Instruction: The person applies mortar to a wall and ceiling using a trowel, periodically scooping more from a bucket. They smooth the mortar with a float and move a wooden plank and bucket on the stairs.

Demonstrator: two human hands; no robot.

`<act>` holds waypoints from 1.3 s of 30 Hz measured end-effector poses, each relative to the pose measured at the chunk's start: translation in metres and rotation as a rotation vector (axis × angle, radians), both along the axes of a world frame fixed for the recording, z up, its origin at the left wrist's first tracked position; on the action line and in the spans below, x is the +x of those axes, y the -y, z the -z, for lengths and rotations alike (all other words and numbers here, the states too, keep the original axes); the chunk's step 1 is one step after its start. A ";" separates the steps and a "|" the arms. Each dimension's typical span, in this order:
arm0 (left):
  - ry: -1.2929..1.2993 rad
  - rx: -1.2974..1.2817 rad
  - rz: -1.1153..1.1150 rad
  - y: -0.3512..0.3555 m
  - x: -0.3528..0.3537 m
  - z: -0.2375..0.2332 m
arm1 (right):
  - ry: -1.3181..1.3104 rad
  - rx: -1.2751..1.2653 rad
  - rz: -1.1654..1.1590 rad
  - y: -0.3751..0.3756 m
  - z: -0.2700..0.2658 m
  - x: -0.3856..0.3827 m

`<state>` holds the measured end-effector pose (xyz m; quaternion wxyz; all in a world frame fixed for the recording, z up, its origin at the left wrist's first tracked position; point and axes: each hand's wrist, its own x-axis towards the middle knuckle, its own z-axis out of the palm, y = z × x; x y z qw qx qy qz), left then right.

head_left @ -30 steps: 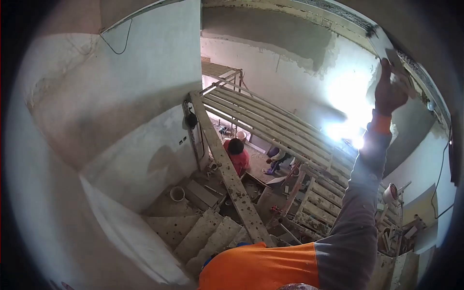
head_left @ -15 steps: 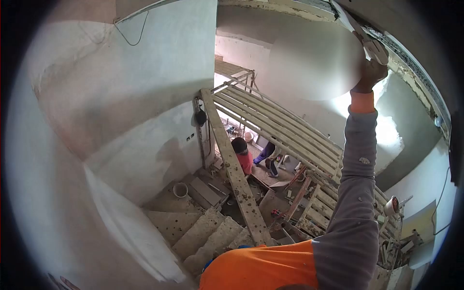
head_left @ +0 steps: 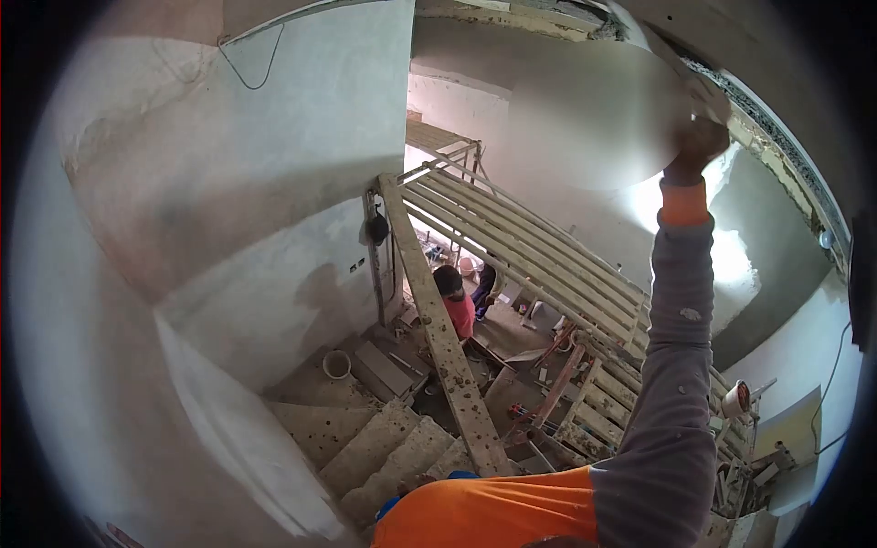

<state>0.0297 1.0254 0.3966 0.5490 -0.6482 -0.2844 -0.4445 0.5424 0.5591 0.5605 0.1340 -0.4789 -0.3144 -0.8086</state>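
Gripping overhead, the right hand (head_left: 697, 148) is closed in a fist around the handle of a pale flat-bladed tool (head_left: 706, 91). The tool slants up and to the left against the rough upper edge of the grey plastered wall (head_left: 776, 183), close under the ceiling. Part of the blade is blurred, so its exact shape cannot be told. The left hand is out of sight.

Below the fist an orange cuff (head_left: 682, 203) ends a grey spattered sleeve (head_left: 671, 365). The sleeve runs down to an orange vest (head_left: 493, 511) at the bottom edge.

Left of the arm, a sloping deck of pale wooden scaffold boards (head_left: 521, 251) spans the stairwell. A long mortar-flecked wooden plank (head_left: 441, 342) runs down beside it. Far below, a person in a red shirt (head_left: 455, 309) stands next to that plank, with a second person (head_left: 486, 283) bending just beside. Bare concrete stairs (head_left: 375, 447) wind down at lower left, and a small white bucket (head_left: 336, 363) stands on the landing above them. A thin black cable (head_left: 251, 68) hangs on the white wall at upper left.
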 end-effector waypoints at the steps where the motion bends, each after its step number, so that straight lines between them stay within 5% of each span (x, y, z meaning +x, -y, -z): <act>1: -0.002 -0.003 -0.006 0.000 0.000 -0.001 | -0.015 -0.025 0.023 0.012 -0.001 0.002; 11: -0.095 -0.015 -0.096 -0.003 -0.010 0.007 | -0.076 0.053 0.083 0.012 0.000 0.009; 15: -0.075 -0.069 -0.042 0.005 0.000 0.001 | -0.051 0.002 -0.091 0.009 -0.005 0.022; 16: -0.104 -0.052 -0.063 0.004 -0.002 0.001 | -0.017 -0.024 0.104 0.010 -0.006 0.013; 19: -0.163 -0.007 -0.091 0.000 -0.005 0.001 | -0.030 -0.028 0.192 0.021 -0.006 0.002; 27: -0.135 -0.021 -0.160 -0.004 -0.004 0.003 | -0.023 -0.006 -0.030 -0.024 -0.008 0.031; 32: -0.143 -0.035 -0.051 -0.002 -0.001 -0.001 | -0.011 -0.031 0.228 0.005 -0.006 0.013; 39: -0.126 -0.056 -0.104 -0.012 -0.014 0.011 | -0.001 0.046 0.009 -0.048 -0.009 0.050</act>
